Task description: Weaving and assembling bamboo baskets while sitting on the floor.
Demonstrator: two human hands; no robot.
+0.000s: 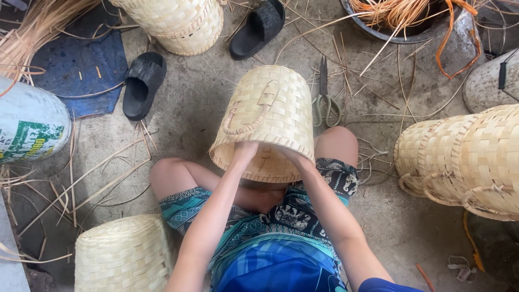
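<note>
A pale woven bamboo basket [270, 108] with a looped handle on its side lies tipped, its open mouth facing me, resting over my knees. My left hand [244, 151] grips the near rim on the left, fingers reaching inside. On the right side of the rim, my right hand [294, 158] is closed over the edge, its fingertips hidden inside the basket. I sit on the concrete floor in patterned blue shorts.
Scissors [326, 100] lie just right of the basket. Two black sandals [141, 84] [258, 27] sit at the upper left. More woven baskets stand at the top [178, 21], bottom left [121, 254] and stacked at right [465, 159]. Bamboo strips litter the floor; a bowl of strips [403, 19] is at top right.
</note>
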